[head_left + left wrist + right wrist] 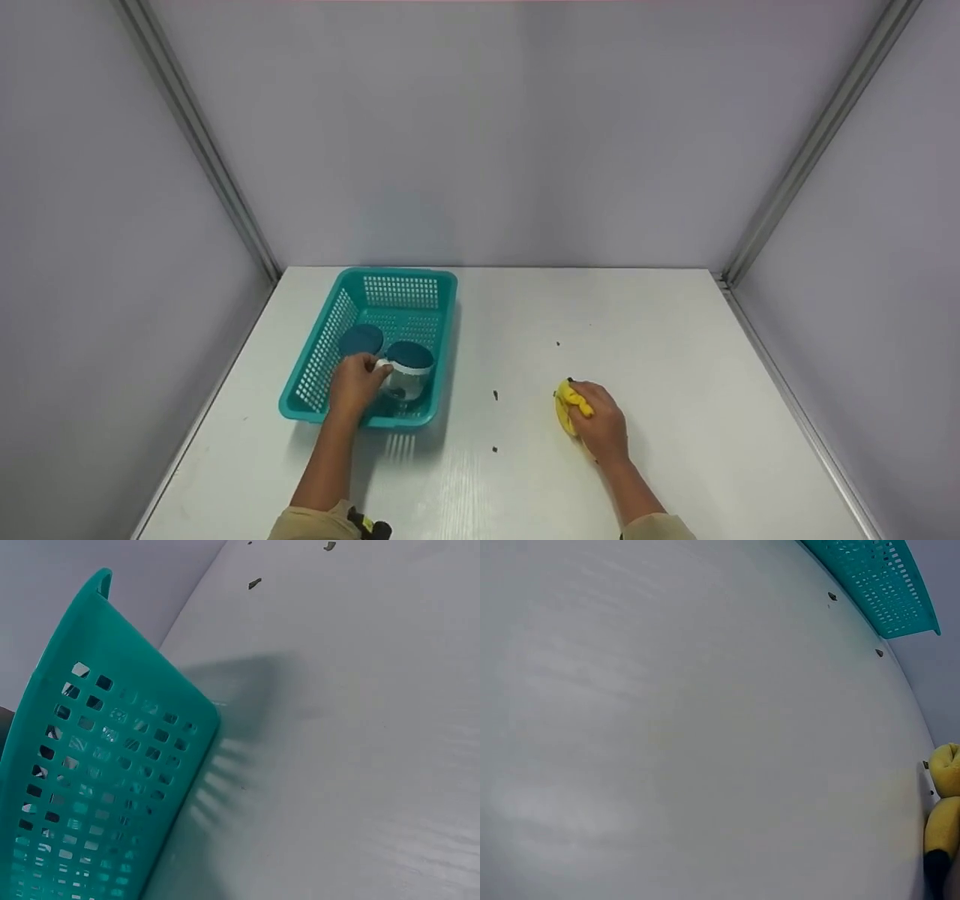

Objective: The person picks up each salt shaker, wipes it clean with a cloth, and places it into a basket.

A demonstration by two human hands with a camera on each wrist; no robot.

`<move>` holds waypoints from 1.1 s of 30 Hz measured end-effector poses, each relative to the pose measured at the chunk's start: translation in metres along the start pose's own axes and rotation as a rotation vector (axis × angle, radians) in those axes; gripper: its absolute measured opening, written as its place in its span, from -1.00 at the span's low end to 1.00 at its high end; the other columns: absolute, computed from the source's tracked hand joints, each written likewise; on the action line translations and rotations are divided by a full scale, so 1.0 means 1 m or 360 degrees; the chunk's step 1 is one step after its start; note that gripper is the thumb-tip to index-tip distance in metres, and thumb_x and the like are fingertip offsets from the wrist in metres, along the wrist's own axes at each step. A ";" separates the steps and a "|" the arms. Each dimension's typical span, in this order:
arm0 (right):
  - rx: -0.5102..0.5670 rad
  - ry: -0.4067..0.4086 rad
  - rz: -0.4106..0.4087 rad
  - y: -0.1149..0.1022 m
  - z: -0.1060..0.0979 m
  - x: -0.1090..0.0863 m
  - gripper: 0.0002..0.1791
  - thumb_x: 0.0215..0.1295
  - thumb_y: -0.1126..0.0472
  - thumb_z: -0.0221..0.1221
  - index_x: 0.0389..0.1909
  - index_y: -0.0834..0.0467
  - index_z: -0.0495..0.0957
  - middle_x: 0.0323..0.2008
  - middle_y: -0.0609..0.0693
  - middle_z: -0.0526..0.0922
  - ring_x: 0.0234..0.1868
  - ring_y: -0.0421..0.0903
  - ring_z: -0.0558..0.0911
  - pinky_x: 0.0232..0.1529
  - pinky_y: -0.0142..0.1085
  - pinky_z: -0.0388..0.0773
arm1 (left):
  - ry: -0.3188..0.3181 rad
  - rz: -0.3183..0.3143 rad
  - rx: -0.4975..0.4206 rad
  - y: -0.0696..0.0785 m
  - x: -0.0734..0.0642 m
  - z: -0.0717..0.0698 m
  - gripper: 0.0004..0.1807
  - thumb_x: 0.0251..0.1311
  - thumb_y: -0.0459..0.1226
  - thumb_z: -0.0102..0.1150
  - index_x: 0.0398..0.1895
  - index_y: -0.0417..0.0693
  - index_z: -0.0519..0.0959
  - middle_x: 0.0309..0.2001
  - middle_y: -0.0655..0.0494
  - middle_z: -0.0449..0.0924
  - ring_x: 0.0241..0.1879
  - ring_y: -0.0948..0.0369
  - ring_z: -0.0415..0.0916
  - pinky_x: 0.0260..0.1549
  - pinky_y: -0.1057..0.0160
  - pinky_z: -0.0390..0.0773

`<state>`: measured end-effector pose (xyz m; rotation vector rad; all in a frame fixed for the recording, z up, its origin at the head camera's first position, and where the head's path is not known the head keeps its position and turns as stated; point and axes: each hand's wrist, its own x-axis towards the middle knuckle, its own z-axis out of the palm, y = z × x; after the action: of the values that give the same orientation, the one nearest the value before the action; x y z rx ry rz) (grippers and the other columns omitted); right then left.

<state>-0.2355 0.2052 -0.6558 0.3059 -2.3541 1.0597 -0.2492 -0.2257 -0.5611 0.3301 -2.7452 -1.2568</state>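
In the head view my left hand (352,384) reaches into a teal basket (442,352). Its thumb and fingers pinch a white part at the side of a clear jar (405,386) with a dark blue lid and a white band below it. Left of that jar is a second dark blue lid (361,340), its lower part hidden by my hand and the basket. Over on the right, my right hand (602,426) grips a bunched yellow cloth (566,409) against the white table. The right wrist view shows the yellow cloth (945,772) at its edge.
Small dark bits lie on the white table (517,300) between the basket and the cloth, among them one bit (495,395) and another bit (494,449). Grey panels (487,150) enclose the table at the back and both sides.
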 end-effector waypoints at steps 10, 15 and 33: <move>-0.0049 -0.0019 0.0027 0.001 0.000 -0.001 -0.55 0.04 0.34 0.39 0.01 -0.01 0.68 -0.03 -0.13 0.67 0.04 -0.15 0.63 0.10 -0.66 0.38 | -0.0070 0.0019 0.0362 -0.002 -0.012 -0.006 -0.56 0.14 -0.21 0.35 -0.77 0.01 0.34 -0.74 0.17 0.27 -0.67 0.21 0.24 -0.71 0.24 0.16; -0.0091 -0.0030 -0.0008 0.001 0.002 -0.002 -0.54 0.02 0.33 0.39 0.01 -0.01 0.68 -0.03 -0.13 0.66 0.04 -0.13 0.63 0.10 -0.59 0.43 | -0.0134 -0.0028 0.0504 -0.004 -0.015 -0.005 -0.59 0.12 -0.18 0.35 -0.73 0.01 0.34 -0.69 0.14 0.32 -0.63 0.18 0.28 -0.67 0.20 0.20; -0.0476 -0.0239 -0.0129 -0.017 0.003 0.010 -0.54 0.04 0.11 0.43 0.04 0.03 0.66 -0.04 0.03 0.67 0.03 0.06 0.62 0.04 0.14 0.52 | -0.0236 -0.0082 0.0415 0.005 -0.022 -0.014 -0.85 0.13 -0.23 0.33 -0.42 -0.12 0.61 -0.51 0.09 0.50 -0.48 0.14 0.37 -0.52 0.16 0.32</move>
<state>-0.2376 0.1922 -0.6415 0.3751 -2.5665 0.6536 -0.2256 -0.2274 -0.5485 0.3437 -3.0526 -0.9689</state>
